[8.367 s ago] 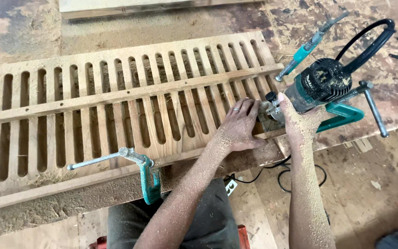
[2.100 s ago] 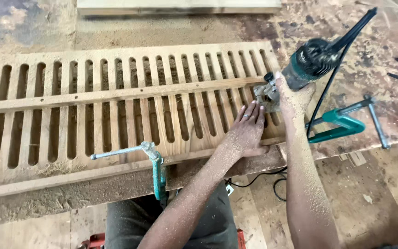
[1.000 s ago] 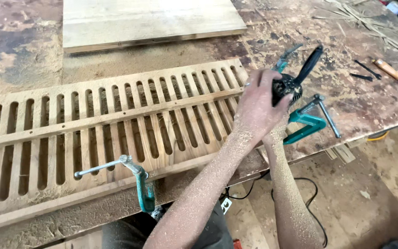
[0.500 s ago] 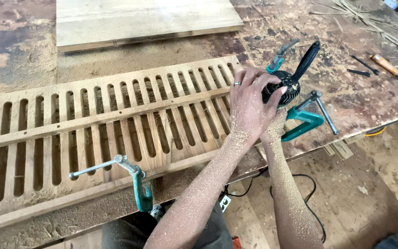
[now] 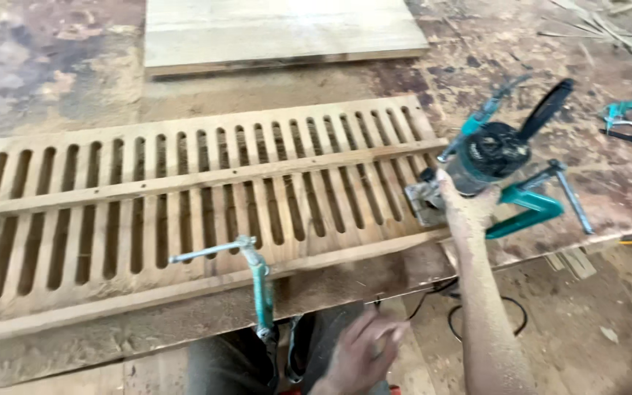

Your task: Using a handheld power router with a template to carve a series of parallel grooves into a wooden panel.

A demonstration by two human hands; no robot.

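Note:
A long slotted wooden panel lies on the workbench, with a thin wooden strip across its slots. My right hand grips a teal and black router that stands on the panel's right end. Its black cord rises from the top. My left hand hangs below the bench edge near my lap, blurred, fingers apart and holding nothing. A teal clamp pins the panel's near edge to the bench. A second teal clamp sits just right of the router.
A flat wooden board lies at the back of the dusty workbench. Small hand tools rest at the far right. A black cable loops on the floor below the bench edge.
My left hand left the top of the router and dropped down below the bench edge. My right hand stays on the router at the panel's right end.

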